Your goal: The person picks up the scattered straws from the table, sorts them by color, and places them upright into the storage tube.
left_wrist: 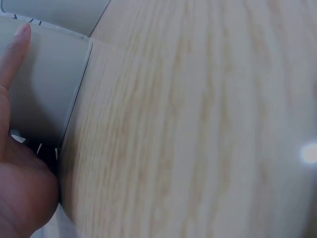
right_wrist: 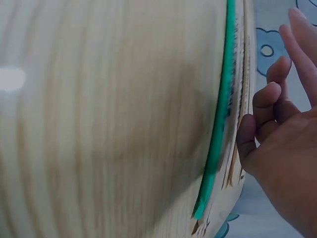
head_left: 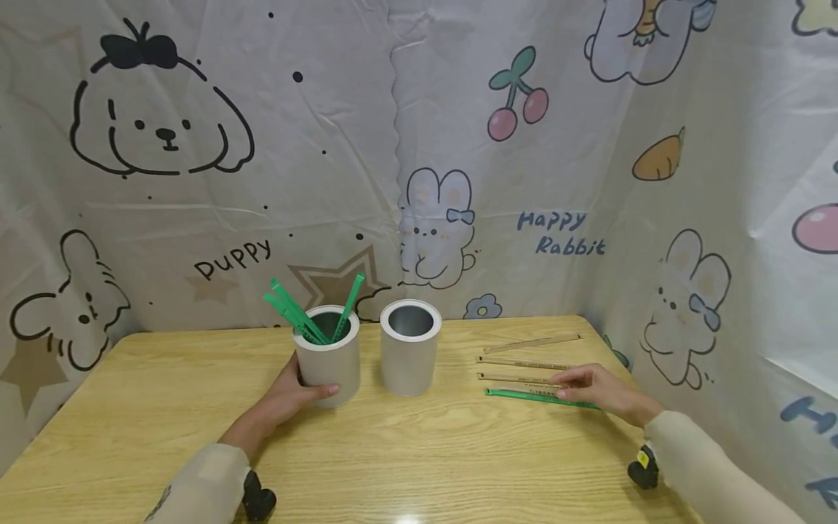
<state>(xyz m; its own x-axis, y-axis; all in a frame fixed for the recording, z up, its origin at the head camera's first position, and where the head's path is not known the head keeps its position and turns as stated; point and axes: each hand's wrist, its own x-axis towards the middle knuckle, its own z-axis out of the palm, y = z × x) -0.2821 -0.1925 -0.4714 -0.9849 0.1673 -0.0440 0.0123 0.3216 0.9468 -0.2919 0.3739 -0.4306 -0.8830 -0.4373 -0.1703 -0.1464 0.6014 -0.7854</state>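
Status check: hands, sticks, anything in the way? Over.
Left hand gripping left cylindrical holder, green sticks inside. Right hand at brown sticks and one green stick, nothing visibly held. Right holder between hands, possibly in the way.

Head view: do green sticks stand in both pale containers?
No, green sticks stand in the container at the left hand, while the other container shows none.

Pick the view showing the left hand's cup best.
Head: it shows the cup nearly whole, with its rim and the green sticks in it. Left wrist catches only part of its side, partly covered by the left hand. Right wrist doesn't show it.
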